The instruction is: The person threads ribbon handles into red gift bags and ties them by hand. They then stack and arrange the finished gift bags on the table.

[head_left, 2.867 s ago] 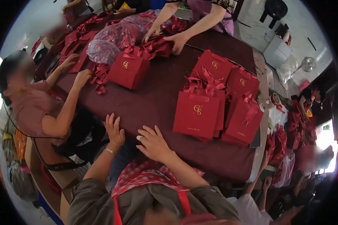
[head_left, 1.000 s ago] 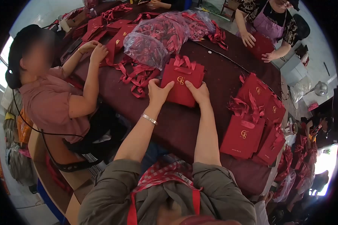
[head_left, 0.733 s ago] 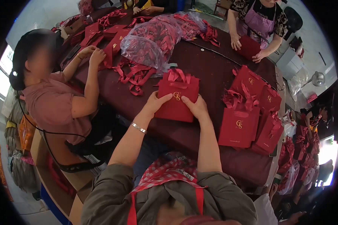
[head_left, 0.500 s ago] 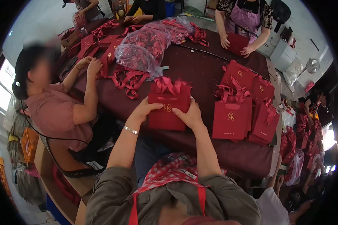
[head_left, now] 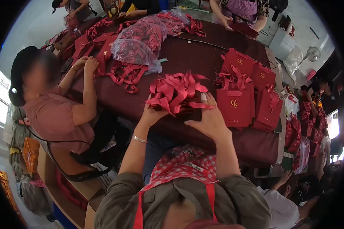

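Note:
A stack of red paper bags with ribbon handles (head_left: 177,91) stands upright between my hands near the table's front edge, its ribbons facing up. My left hand (head_left: 154,113) grips the stack's left side, its fingers partly hidden by ribbon. On the right side, my right hand (head_left: 210,118) lies against the stack with fingers apart, a white wrap on one finger, the thumb away from the bags. Right of it, several upright stacks of red bags (head_left: 234,107) with gold letters stand close together. Loose red ribbons (head_left: 128,76) lie behind and left of my stack.
A clear plastic bag full of red ribbons (head_left: 137,42) lies across the dark red table (head_left: 198,57). At the left a seated co-worker (head_left: 57,110) handles red bags. Across the table another co-worker (head_left: 244,11) holds a red bag. A fan (head_left: 313,54) stands at the right.
The bag stack has tipped so its ribbons and top edges show instead of its lettered front. My right hand's fingers have spread and its thumb has come off the front. The view has shifted.

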`<state>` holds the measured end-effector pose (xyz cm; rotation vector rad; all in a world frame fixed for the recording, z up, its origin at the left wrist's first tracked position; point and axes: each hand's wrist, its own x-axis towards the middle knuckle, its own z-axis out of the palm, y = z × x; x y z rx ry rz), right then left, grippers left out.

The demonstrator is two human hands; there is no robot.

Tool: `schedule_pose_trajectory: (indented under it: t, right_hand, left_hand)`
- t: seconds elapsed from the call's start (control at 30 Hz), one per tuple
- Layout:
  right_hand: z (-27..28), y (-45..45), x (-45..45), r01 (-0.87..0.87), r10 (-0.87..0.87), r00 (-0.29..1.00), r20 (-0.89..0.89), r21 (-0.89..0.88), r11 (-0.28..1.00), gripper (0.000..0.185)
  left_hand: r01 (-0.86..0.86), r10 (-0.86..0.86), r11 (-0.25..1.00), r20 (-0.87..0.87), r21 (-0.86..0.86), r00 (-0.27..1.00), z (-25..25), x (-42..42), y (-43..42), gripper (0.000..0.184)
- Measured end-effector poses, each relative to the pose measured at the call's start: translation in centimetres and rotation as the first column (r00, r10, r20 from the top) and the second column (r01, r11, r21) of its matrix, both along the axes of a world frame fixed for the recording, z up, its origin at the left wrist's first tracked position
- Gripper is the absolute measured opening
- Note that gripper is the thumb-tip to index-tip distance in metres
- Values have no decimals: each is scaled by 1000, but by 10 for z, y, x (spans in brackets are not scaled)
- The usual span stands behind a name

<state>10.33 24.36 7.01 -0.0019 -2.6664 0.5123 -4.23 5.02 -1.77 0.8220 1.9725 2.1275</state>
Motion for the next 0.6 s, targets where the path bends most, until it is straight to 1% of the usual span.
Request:
schedule_pose_trajectory:
  t: [0.07,0.1,0.13,0.17,0.23,0.27,0.3,0.33,0.37,0.4,0.43,0.5,0.53,0.57,0.6]
  right_hand:
    - [45,3,11,-2,4,993,-122,20,1000,90]
    - [63,2,10,-23,31,968,-249,35,999,87]
    - [79,-3,6,-38,55,926,-375,51,998,84]
    - [92,-10,1,-119,128,877,-464,49,992,80]
    - [108,-33,-12,-144,178,878,-445,109,984,77]
    - [99,-42,-29,-133,186,906,-382,161,978,79]
    - [77,-49,-50,-115,174,941,-292,208,971,81]
    - [52,-52,-69,-106,159,967,-200,254,961,83]
    - [31,-50,-82,-137,154,986,-61,228,964,84]
    - [28,-51,-86,-163,151,985,79,195,967,85]
    - [27,-49,-89,-152,141,987,72,194,969,85]
    - [23,-50,-88,-174,155,982,111,199,964,84]
    - [22,-50,-89,-160,142,985,101,200,967,83]
    - [22,-48,-86,-146,128,987,99,195,970,83]
    - [23,-46,-82,-127,132,991,-18,182,975,79]
  left_hand:
    - [76,-78,997,72,33,994,10,3,0,60]
    - [86,-88,996,72,36,994,16,6,1,60]
    - [84,-84,996,-8,-13,996,22,8,0,56]
    - [84,-89,994,-90,-63,992,24,8,1,52]
    - [96,-101,994,-99,-55,990,20,8,0,48]
    - [59,-65,994,-64,-91,996,9,5,-1,48]
    - [77,-84,992,-64,-95,994,8,7,-4,48]
    - [91,-91,990,-1,-107,996,7,8,-8,46]
    - [103,-96,987,61,-120,993,7,9,-10,45]
    - [116,-109,985,59,-125,992,8,10,-8,45]
    - [103,-100,992,42,-80,994,10,10,-5,45]
    - [79,-79,997,28,2,996,10,14,-3,44]
    - [92,-92,996,28,-5,995,11,14,-2,44]
    - [89,-90,996,82,13,993,12,13,1,43]
    - [88,-92,996,132,30,987,13,10,5,43]
